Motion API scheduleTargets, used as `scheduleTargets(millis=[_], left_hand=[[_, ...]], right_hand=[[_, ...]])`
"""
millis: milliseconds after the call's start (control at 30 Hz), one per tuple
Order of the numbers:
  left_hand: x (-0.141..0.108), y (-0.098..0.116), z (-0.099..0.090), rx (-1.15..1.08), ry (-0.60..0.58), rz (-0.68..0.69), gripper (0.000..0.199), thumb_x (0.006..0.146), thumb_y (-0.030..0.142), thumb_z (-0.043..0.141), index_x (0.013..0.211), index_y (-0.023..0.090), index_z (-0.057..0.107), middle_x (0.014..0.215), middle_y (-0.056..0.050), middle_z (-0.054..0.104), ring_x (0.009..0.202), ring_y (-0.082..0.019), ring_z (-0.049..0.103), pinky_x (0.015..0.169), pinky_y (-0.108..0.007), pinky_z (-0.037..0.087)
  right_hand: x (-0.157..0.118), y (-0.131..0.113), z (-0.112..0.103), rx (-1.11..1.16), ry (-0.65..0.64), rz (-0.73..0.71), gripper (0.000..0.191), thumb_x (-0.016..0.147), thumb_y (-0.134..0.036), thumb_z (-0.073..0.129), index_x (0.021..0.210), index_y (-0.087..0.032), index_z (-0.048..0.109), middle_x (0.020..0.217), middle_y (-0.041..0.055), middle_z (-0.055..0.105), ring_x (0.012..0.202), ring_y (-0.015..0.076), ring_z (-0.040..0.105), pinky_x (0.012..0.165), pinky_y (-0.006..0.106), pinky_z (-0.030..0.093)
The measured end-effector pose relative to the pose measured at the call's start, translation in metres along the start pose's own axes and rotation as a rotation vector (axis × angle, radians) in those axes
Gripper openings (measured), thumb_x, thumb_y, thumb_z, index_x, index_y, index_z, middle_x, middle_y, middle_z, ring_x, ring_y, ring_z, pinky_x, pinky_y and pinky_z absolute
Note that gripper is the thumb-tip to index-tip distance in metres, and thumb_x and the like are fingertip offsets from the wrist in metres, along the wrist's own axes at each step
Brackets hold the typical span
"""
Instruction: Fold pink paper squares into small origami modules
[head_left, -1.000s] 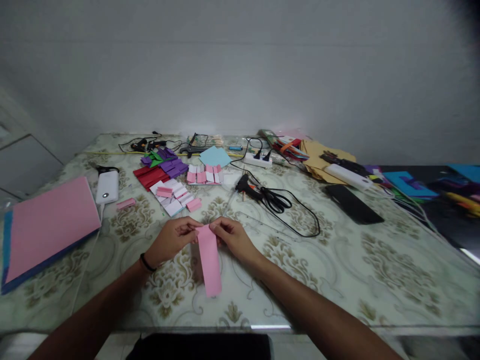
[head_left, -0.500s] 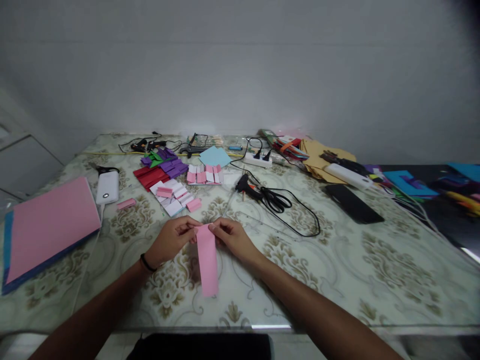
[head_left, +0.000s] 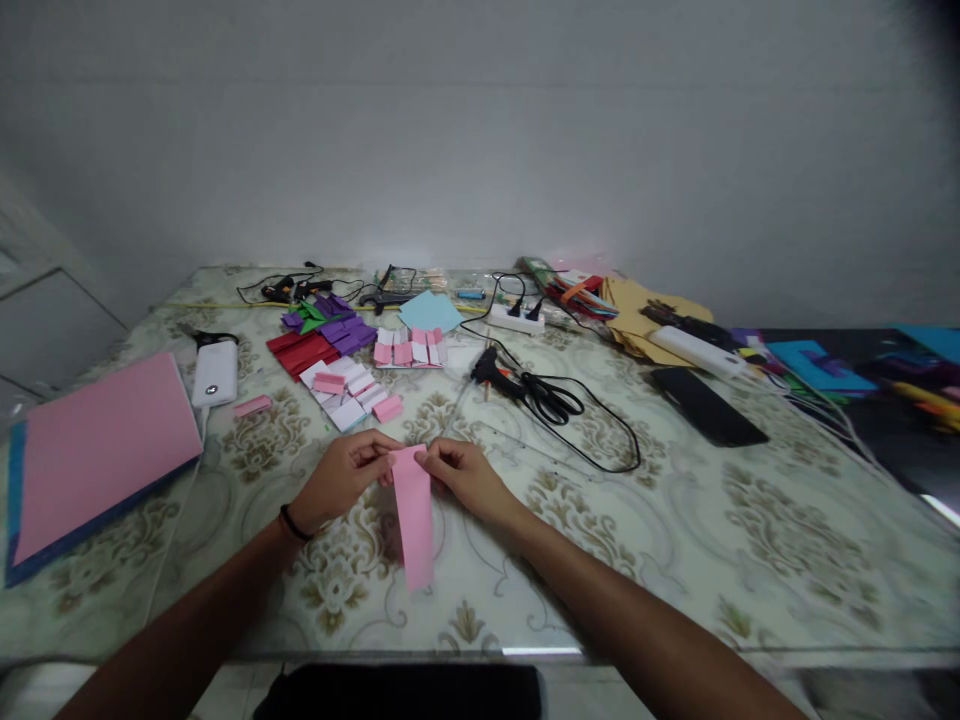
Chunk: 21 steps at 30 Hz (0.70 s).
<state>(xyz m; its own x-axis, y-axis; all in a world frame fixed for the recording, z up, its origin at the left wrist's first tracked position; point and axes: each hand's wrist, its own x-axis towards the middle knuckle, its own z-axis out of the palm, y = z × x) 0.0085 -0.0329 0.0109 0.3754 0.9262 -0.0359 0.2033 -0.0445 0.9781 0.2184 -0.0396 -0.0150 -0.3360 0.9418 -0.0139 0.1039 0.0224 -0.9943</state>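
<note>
Both hands, left hand and right hand, pinched the pink strip top corners just near-side of the folded pink pieces; uneven pull risked a crooked crease.

A sheet of pink paper lies on a blue one at the table's left edge; just beyond it a white power bank; folded red, purple and pink pieces cluster toward the far edge; black scissors and a cable sit mid-table; a black phone and brown envelopes lie toward the far right corner
</note>
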Motion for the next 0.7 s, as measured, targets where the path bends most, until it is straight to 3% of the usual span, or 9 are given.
scheduleTargets(millis=[300, 467, 600, 700], left_hand=[[0.0023, -0.0005, -0.0022, -0.033, -0.042, -0.009, 0.022, 0.085, 0.031, 0.067, 0.1, 0.015, 0.069, 0.068, 0.0, 0.065, 0.063, -0.013, 0.063, 0.062, -0.025, 0.051], [0.0033, -0.0037, -0.0004, -0.091, -0.101, -0.042, 0.033, 0.083, 0.028, 0.069, 0.113, 0.018, 0.06, 0.07, 0.004, 0.063, 0.066, -0.013, 0.062, 0.064, -0.024, 0.049], [0.0024, -0.0073, -0.0001, -0.02, -0.189, -0.092, 0.017, 0.085, 0.032, 0.067, 0.087, 0.015, 0.064, 0.069, 0.002, 0.064, 0.063, -0.012, 0.059, 0.06, -0.023, 0.046], [0.0014, -0.0097, -0.0008, 0.045, -0.228, -0.1, 0.024, 0.088, 0.036, 0.065, 0.077, 0.015, 0.064, 0.066, 0.001, 0.064, 0.059, -0.012, 0.059, 0.059, -0.023, 0.046]], right_hand=[[0.0, 0.003, 0.0003, 0.004, -0.022, 0.009, 0.05, 0.088, -0.06, 0.063, 0.062, -0.02, 0.046, 0.054, -0.0048, 0.046, 0.051, 0.0103, 0.038, 0.052, 0.025, 0.028], [0.0008, 0.0047, 0.0006, -0.013, 0.014, -0.028, 0.051, 0.089, -0.06, 0.061, 0.062, -0.02, 0.045, 0.057, -0.0041, 0.046, 0.054, 0.0109, 0.038, 0.054, 0.026, 0.029], [0.0013, 0.0049, 0.0004, -0.001, 0.049, -0.034, 0.051, 0.089, -0.06, 0.061, 0.063, -0.02, 0.045, 0.057, -0.0045, 0.044, 0.054, 0.011, 0.037, 0.054, 0.026, 0.029], [0.0011, 0.0042, 0.0, -0.015, 0.067, -0.047, 0.051, 0.09, -0.06, 0.06, 0.062, -0.02, 0.045, 0.057, -0.0044, 0.043, 0.055, 0.011, 0.036, 0.054, 0.026, 0.028]])
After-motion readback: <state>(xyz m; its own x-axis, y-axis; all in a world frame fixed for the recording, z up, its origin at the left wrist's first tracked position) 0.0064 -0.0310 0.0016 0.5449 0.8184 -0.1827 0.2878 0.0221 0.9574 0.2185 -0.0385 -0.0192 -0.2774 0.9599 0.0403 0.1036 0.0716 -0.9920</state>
